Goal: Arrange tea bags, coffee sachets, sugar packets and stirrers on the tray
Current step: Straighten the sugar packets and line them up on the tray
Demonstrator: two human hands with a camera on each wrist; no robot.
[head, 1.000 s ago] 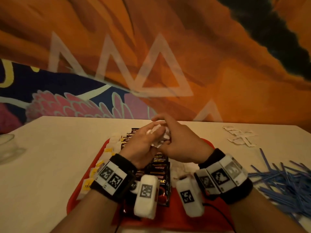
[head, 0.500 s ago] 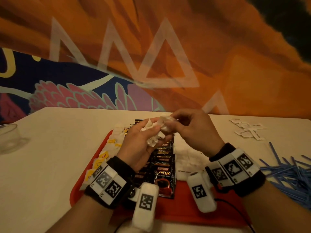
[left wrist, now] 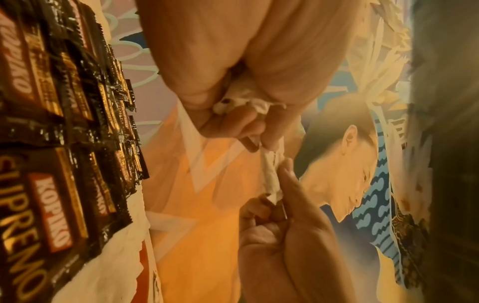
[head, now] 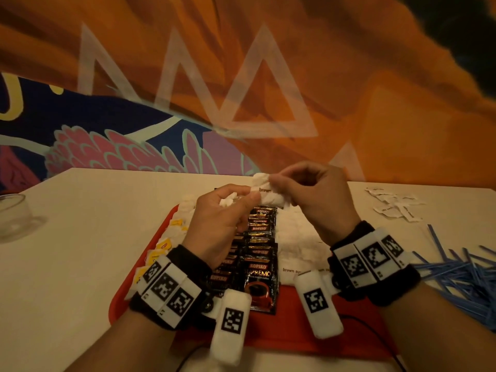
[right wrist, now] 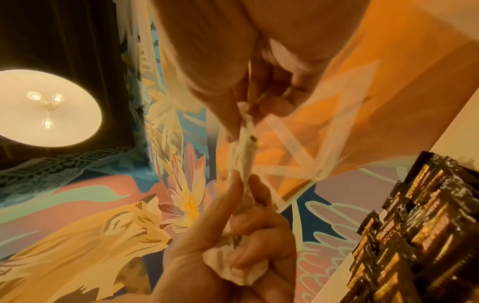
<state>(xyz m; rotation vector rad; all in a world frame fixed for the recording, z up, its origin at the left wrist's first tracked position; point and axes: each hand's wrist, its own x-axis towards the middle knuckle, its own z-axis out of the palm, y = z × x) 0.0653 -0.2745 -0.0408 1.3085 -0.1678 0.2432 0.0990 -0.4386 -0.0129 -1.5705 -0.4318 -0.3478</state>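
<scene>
Both hands are raised above the red tray (head: 295, 336). My left hand (head: 241, 196) grips a crumpled bunch of white sugar packets (right wrist: 233, 268) and pinches one end of a single sugar packet (head: 265, 194). My right hand (head: 281, 183) pinches that packet's other end, so it is stretched between the two hands (left wrist: 270, 174). On the tray lie rows of black coffee sachets (head: 259, 267) in the middle, tea bags (head: 166, 245) with yellow tags along the left side, and white sugar packets (head: 298, 237) to the right of the sachets.
A pile of blue stirrers (head: 461, 272) lies on the table to the right of the tray. Several loose white packets (head: 394, 205) lie at the far right. A glass bowl (head: 13, 213) stands at the left edge. A painted wall rises behind the table.
The hands were pressed together around the bunch. They have since drawn apart, and the right hand has pulled one packet out to the right from the left hand's bunch.
</scene>
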